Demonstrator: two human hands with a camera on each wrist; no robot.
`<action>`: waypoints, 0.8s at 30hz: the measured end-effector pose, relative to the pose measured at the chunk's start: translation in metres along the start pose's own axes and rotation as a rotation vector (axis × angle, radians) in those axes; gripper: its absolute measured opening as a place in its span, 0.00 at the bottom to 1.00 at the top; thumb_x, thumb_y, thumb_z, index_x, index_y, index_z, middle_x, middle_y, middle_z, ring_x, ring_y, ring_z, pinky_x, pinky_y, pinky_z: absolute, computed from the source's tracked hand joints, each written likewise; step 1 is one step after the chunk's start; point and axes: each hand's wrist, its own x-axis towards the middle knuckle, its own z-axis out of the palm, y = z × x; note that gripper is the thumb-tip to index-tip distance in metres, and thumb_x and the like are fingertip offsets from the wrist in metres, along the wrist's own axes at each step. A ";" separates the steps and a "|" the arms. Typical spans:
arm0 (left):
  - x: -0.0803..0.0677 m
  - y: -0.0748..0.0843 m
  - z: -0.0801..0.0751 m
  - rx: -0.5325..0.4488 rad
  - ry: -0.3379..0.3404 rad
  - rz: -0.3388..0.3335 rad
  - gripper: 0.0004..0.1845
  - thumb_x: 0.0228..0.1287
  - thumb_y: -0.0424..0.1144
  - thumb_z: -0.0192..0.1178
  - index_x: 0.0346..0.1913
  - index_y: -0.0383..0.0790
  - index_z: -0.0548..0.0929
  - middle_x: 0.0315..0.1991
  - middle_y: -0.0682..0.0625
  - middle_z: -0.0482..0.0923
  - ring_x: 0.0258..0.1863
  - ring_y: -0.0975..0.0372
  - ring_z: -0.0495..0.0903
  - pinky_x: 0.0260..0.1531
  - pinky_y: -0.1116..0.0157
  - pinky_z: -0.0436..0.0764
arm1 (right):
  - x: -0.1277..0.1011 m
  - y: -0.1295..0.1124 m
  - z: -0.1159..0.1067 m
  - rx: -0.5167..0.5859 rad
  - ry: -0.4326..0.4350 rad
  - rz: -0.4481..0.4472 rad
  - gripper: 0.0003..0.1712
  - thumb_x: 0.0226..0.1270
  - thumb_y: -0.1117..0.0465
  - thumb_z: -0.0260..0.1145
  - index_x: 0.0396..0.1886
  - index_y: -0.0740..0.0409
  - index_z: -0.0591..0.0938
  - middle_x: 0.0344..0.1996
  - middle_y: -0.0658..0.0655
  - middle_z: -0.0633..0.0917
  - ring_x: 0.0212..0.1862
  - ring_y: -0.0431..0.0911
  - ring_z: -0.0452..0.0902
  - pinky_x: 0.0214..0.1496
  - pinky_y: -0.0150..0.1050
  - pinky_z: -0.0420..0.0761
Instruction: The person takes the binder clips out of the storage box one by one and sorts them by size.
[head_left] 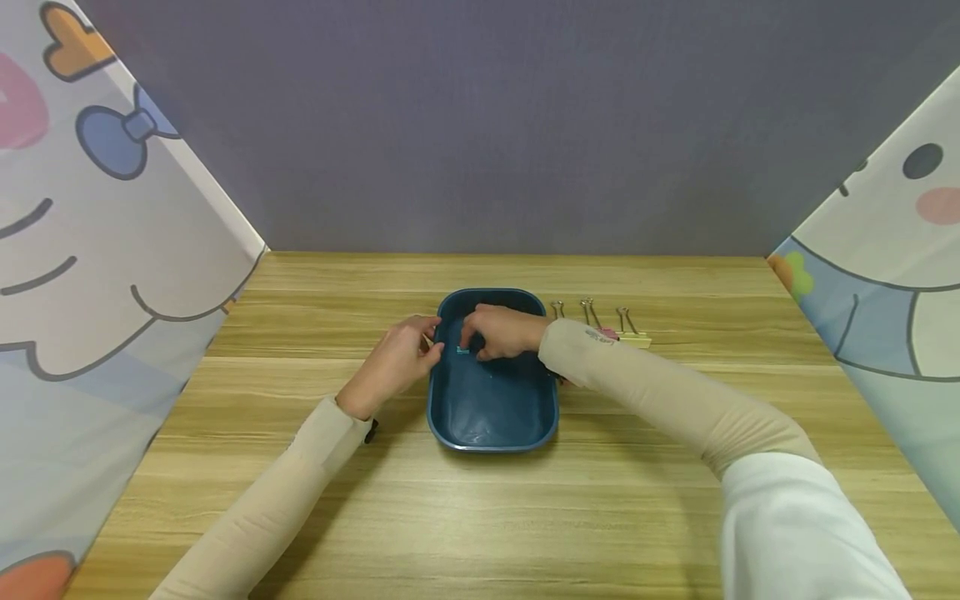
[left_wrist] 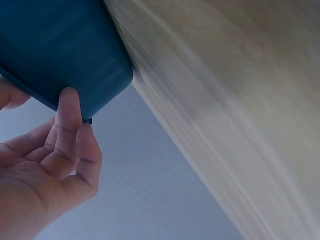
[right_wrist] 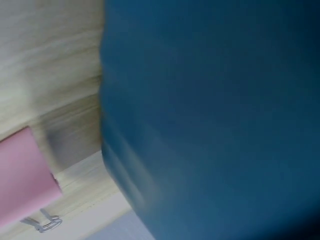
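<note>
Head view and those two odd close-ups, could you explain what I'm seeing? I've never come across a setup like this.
There's no machine here: a person is working with two bare hands. The wide picture comes from a camera on the head, looking forward and down; the close-ups come from a camera on each wrist. On the wooden table sits a dark blue tray. To its right, partly hidden by the right sleeve, are a pink binder clip, a yellow binder clip and another set of wire handles. The left hand holds the tray's rim. The right hand reaches inside, fingers at a small light-blue thing; whether they grip it, I can't tell. The right wrist picture shows mostly the tray's blurred side.
</note>
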 end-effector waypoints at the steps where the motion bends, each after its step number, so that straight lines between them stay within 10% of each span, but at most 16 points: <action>1: 0.000 0.000 0.000 0.000 0.000 0.001 0.22 0.63 0.33 0.60 0.58 0.26 0.73 0.39 0.42 0.77 0.32 0.60 0.79 0.26 0.68 0.79 | -0.001 0.000 0.001 0.000 0.003 0.000 0.16 0.57 0.61 0.71 0.47 0.52 0.85 0.48 0.49 0.80 0.50 0.46 0.70 0.57 0.39 0.70; 24: -0.001 0.000 0.000 0.009 0.008 -0.001 0.22 0.62 0.33 0.61 0.57 0.26 0.74 0.39 0.44 0.77 0.31 0.60 0.78 0.27 0.66 0.78 | -0.006 0.005 0.014 0.114 0.123 -0.073 0.04 0.56 0.65 0.71 0.29 0.52 0.84 0.27 0.44 0.80 0.30 0.36 0.75 0.34 0.31 0.76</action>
